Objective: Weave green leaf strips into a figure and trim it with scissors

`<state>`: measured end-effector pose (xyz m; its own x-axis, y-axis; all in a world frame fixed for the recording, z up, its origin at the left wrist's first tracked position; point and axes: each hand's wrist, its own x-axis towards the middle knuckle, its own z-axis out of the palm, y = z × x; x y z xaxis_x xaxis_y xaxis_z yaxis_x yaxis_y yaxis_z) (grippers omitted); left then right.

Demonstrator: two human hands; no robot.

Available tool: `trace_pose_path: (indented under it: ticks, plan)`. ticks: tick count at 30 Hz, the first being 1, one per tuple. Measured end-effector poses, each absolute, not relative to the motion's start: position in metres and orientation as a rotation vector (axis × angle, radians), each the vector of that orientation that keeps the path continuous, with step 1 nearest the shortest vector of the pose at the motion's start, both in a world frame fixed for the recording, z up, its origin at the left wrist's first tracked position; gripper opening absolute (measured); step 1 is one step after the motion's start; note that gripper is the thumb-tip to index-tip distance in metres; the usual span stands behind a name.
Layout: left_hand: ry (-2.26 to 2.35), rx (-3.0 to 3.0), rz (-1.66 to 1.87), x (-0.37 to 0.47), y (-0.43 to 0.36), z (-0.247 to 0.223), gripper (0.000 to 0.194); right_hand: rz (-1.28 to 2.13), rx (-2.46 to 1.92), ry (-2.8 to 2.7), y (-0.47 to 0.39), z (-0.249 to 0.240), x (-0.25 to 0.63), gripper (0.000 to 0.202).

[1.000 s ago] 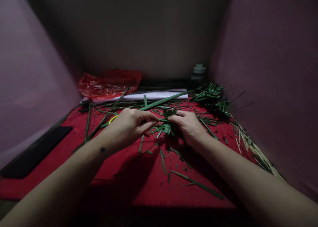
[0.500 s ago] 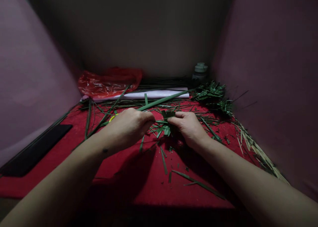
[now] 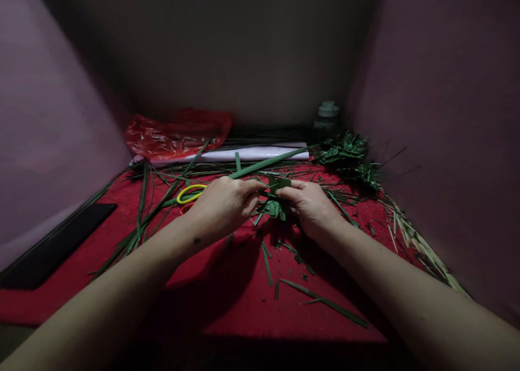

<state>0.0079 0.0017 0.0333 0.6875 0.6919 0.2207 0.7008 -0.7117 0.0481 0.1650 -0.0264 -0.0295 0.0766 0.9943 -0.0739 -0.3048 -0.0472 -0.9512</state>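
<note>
Between my hands, above the red cloth [image 3: 235, 311], is a green folded leaf piece [image 3: 276, 208] with several short flaps hanging down. My right hand [image 3: 311, 206] pinches its upper right part between thumb and fingers. My left hand [image 3: 231, 203] is closed at its left side, fingertips pressed together on a thin strand that reaches the piece. Scissors with yellow and orange handles [image 3: 190, 193] lie just behind my left wrist, partly covered by it. A long green leaf strip [image 3: 272, 163] slants behind my hands.
A red plastic bag [image 3: 179, 135], a white roll [image 3: 255, 153] and a bottle [image 3: 327, 116] are at the back. Dark green woven leaves [image 3: 345, 154] lie back right, pale stalks [image 3: 422, 243] along the right edge. A black flat object [image 3: 59, 246] is at left; leaf scraps are scattered about.
My left hand has moved right, closer to my right hand and the leaf piece. More of the scissors' handles shows. My right hand has barely moved.
</note>
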Motion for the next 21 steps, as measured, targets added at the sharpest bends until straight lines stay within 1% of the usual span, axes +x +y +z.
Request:
trace_pose_path:
  ticks: [7,11,21]
  plan:
    - [-1.177,-2.863,-0.268,0.0053,-0.0012,0.0359,0.035,1.316,-1.08,-0.872,-0.0285,-0.0269,0.1642,0.01]
    - [-1.202,-2.852,-0.241,0.0029,-0.0019,0.0363,0.035,1.313,-1.098,-0.883,-0.0286,-0.028,0.1633,0.011]
    - [-1.217,-2.874,-0.229,0.0016,-0.0026,0.036,0.035,1.274,-1.123,-0.895,-0.0298,-0.0262,0.163,0.006]
